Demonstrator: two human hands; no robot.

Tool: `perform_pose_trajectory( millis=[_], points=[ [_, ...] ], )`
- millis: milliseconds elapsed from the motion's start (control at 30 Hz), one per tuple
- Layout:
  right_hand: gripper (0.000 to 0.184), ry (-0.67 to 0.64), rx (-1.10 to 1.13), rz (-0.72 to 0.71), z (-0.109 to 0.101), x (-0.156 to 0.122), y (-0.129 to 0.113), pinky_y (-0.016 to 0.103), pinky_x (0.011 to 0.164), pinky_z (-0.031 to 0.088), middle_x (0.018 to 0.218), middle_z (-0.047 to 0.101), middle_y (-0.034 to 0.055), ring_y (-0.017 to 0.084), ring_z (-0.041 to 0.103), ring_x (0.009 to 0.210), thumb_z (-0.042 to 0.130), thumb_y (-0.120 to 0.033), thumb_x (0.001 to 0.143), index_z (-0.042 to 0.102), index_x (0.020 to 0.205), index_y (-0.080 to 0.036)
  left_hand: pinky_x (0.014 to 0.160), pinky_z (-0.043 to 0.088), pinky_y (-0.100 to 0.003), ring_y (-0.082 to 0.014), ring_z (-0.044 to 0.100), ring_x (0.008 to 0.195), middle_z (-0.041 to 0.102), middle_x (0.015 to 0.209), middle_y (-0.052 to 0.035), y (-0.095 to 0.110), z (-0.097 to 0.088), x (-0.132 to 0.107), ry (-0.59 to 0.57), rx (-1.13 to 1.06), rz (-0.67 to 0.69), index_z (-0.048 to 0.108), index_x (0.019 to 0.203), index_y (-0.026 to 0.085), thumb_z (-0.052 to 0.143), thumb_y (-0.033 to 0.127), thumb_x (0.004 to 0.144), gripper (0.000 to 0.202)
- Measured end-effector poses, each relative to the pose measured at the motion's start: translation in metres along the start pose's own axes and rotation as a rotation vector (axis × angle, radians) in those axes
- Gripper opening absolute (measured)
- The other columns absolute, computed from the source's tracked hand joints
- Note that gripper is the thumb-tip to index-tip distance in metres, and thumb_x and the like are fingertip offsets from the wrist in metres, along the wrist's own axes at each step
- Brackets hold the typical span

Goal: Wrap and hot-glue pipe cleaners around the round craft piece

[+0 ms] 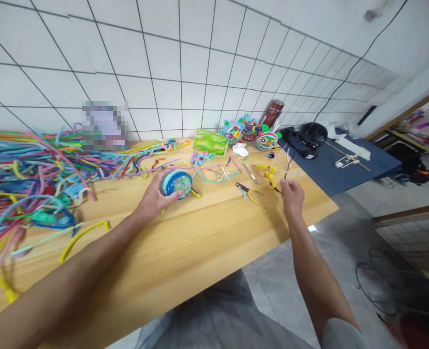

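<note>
My left hand (156, 196) is wrapped round a small round piece (173, 180) coiled in blue and turquoise fuzzy pipe cleaners, its speckled end facing up. The thumb lies across that end. My right hand (293, 196) is closed at the table's right side, fingertips pinched on the thin dark cord (287, 170) of a glue gun. Just left of it lies the yellow glue gun (268, 173), its nozzle toward the left. Pliers (250, 192) with yellow handles and a pen-like cutter (249, 173) lie between my hands.
Many coloured pipe cleaners (47, 169) are heaped along the left. Against the tiled wall stand a green tissue pack (210, 141), several colourful craft figures (268, 140) and a red-brown flask (272, 112). A blue-topped table (316, 169) adjoins at right, carrying a black headset-like item (312, 134).
</note>
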State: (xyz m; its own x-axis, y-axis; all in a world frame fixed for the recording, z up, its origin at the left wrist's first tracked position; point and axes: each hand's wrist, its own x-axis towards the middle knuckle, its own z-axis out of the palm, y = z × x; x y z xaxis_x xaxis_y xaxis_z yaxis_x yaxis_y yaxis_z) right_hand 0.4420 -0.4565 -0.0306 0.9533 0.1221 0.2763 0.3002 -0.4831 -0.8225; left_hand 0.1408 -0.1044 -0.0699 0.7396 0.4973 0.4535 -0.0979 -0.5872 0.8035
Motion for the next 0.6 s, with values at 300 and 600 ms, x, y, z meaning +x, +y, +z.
perform_pose_trajectory(
  millis=[300, 600],
  points=[
    [0.038, -0.228, -0.207, 0.105, 0.028, 0.061, 0.004, 0.039, 0.074, 0.048, 0.066, 0.064, 0.0040, 0.022, 0.056, 0.072, 0.086, -0.054, 0.066, 0.064, 0.067, -0.023, 0.134, 0.040, -0.061, -0.0369, 0.051, 0.158, 0.055, 0.163, -0.0185, -0.002, 0.002, -0.005, -0.015, -0.015, 0.044, 0.049, 0.156, 0.022, 0.087, 0.063, 0.087, 0.089],
    [0.025, -0.486, 0.087, -0.203, 0.053, -0.003, -0.072, 0.038, 0.073, 0.060, 0.102, 0.083, 0.0080, 0.024, 0.075, 0.080, 0.080, -0.046, 0.084, 0.080, 0.095, -0.024, 0.134, 0.039, -0.060, -0.0376, 0.048, 0.161, 0.050, 0.167, -0.0204, -0.003, 0.003, -0.007, -0.043, -0.094, 0.072, 0.047, 0.160, 0.024, 0.094, 0.049, 0.083, 0.094]
  ],
)
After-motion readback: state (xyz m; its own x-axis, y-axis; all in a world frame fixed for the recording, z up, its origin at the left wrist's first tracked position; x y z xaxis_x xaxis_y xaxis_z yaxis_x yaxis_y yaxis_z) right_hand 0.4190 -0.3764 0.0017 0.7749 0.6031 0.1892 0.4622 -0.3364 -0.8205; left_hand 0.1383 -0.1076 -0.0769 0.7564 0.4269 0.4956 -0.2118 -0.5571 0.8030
